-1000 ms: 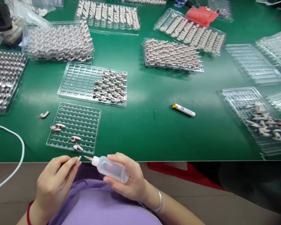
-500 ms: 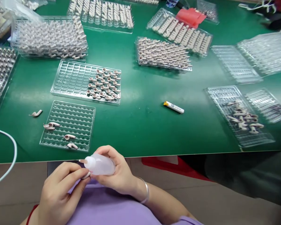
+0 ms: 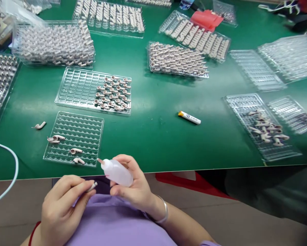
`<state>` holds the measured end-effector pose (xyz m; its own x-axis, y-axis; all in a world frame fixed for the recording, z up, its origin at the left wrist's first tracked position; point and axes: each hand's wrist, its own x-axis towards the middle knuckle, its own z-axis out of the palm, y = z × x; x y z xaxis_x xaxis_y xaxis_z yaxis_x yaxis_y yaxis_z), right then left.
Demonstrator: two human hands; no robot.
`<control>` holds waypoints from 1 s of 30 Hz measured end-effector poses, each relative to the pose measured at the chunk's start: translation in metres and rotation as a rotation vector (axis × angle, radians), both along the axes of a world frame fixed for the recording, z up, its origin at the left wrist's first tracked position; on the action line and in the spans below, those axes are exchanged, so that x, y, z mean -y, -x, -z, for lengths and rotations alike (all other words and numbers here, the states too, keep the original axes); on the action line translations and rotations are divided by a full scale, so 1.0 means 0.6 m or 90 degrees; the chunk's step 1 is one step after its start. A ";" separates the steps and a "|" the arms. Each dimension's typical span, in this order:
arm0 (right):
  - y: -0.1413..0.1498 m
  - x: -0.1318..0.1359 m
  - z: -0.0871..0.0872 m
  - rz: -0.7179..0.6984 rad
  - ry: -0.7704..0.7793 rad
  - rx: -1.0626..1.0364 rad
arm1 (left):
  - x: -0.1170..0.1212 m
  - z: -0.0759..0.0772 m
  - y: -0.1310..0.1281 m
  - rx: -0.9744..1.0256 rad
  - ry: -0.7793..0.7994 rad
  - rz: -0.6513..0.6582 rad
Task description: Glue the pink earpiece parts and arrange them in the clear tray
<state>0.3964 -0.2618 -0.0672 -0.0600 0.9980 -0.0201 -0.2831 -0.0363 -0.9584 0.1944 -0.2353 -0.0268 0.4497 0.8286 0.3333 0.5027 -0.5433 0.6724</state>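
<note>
My right hand [image 3: 134, 186] grips a small translucent squeeze bottle [image 3: 116, 172], nozzle pointing up and left, at the table's near edge. My left hand [image 3: 63, 205] pinches a small pale earbud-shaped part [image 3: 92, 186] between thumb and fingers, just left of the bottle and slightly below its tip. Both hands hover over my purple-clad lap. Right beyond them lies a clear grid tray [image 3: 92, 128] with three such parts in it.
The green table holds several clear trays: one partly filled [image 3: 73, 87], full ones [image 3: 53, 42] behind, one at right [image 3: 245, 106] with a few parts. A white-and-yellow tube [image 3: 189, 117] lies mid-table. A loose part [image 3: 39, 126] and a white cable [image 3: 13, 164] sit at left.
The bottle tip and the part were touching half a second ago; now the bottle has tilted up and away, and my left hand has drawn the part down-left.
</note>
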 end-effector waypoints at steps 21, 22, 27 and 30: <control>-0.037 0.009 0.017 0.052 -0.384 0.479 | -0.015 0.051 0.023 -0.117 -0.136 -0.057; -0.037 0.009 0.017 0.053 -0.384 0.481 | -0.014 0.051 0.023 -0.117 -0.138 -0.056; -0.038 0.010 0.016 0.057 -0.382 0.484 | -0.014 0.051 0.020 -0.119 -0.141 -0.050; -0.036 0.006 0.013 0.065 -0.399 0.494 | -0.015 0.053 0.019 -0.118 -0.153 -0.049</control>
<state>0.4182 -0.2657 -0.0752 -0.1659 0.8418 0.5137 0.4551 0.5275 -0.7174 0.1831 -0.2260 -0.0583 0.4594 0.7702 0.4424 0.6505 -0.6309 0.4229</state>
